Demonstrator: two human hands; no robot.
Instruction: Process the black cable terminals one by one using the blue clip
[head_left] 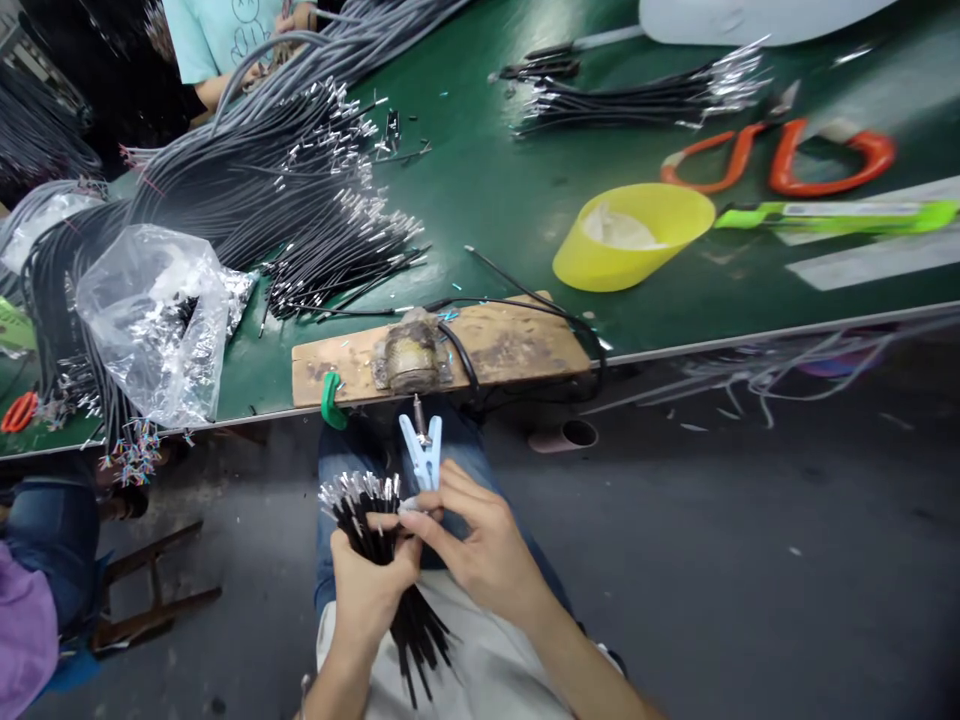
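My left hand (375, 580) is wrapped round a bundle of short black cables (424, 640) above my lap. Their silvery tips (360, 488) point toward the table. My right hand (476, 545) is at the bundle's right side, thumb and fingers drawn together near the tips; what they pinch is too small to make out. Just beyond those fingers, a light-blue clothes peg (424, 455) is fixed on a metal shaft (418, 410). That shaft sticks out from a small round motor (412, 355) mounted on a wooden board (517, 345) at the table edge.
Heaps of grey cables (225, 180) and a clear plastic bag (154, 320) cover the left side. Further right are a yellow tub (637, 240), orange-handled scissors (817, 160), a green box cutter (840, 215) and another black cable bundle (637, 105). A co-worker's arm (214, 92) shows at top left.
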